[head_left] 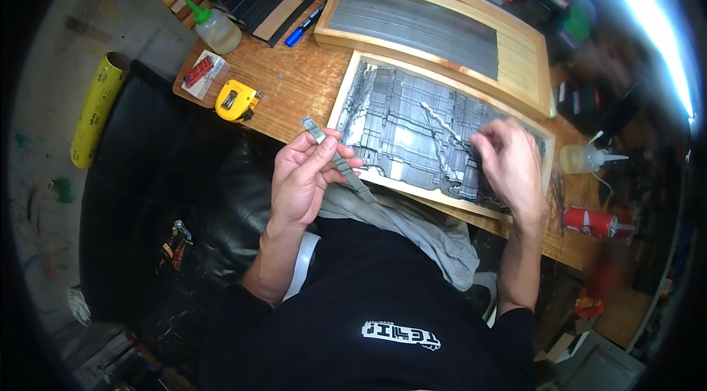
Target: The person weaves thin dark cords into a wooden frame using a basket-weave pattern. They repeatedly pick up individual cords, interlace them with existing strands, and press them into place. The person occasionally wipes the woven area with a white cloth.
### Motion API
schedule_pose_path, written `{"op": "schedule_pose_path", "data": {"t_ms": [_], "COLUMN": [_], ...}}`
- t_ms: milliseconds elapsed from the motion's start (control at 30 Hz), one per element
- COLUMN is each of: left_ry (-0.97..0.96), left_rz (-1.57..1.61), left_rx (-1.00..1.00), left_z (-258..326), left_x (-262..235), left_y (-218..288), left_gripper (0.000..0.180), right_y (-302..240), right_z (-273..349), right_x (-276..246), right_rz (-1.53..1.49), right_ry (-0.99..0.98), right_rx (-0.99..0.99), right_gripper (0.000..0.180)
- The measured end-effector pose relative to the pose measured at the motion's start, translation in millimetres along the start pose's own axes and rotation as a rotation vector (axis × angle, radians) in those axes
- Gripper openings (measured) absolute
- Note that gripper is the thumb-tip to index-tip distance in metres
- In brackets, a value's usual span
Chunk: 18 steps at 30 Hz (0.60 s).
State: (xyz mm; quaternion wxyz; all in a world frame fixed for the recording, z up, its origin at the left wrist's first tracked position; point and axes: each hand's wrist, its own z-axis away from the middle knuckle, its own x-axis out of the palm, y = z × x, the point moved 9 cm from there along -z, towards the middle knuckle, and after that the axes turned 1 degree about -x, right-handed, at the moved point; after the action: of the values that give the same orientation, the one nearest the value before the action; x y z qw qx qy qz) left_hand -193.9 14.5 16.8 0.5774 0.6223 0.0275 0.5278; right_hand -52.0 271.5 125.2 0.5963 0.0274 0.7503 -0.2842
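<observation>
My left hand [302,174] pinches a narrow grey segmented strip [346,168] between thumb and fingers. The strip slants down to the right, just outside the near left corner of a shallow wooden tray [344,89]. A jumble of thin grey metal-looking pieces [401,133] fills that tray, lying in uneven layers. Above its right part is my right hand [515,163], with fingers curled and thumb drawn in. Whatever those fingertips may hold is hidden or too small to make out.
Behind stands a second wooden tray [523,67] with neat grey rows [412,26]. Leftward on the table are a yellow tape measure [236,101], a blue marker [303,26] and a green-tipped bottle [219,30]. Rightward are another squeeze bottle [582,159] and a red can [591,222].
</observation>
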Motion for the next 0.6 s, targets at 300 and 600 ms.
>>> {"op": "schedule_pose_path", "data": {"t_ms": [300, 600], "left_ry": [0.022, 0.022], "left_rz": [0.054, 0.054], "left_rx": [-0.019, -0.022], "left_z": [0, 2], "left_x": [-2, -3], "left_y": [-4, -3], "left_gripper": [0.019, 0.02], "right_y": [-83, -88], "right_z": [-96, -100], "right_x": [61, 82], "right_rz": [0.05, 0.164], "right_ry": [0.07, 0.174], "right_rx": [-0.304, -0.331], "right_gripper": [0.013, 0.013]}}
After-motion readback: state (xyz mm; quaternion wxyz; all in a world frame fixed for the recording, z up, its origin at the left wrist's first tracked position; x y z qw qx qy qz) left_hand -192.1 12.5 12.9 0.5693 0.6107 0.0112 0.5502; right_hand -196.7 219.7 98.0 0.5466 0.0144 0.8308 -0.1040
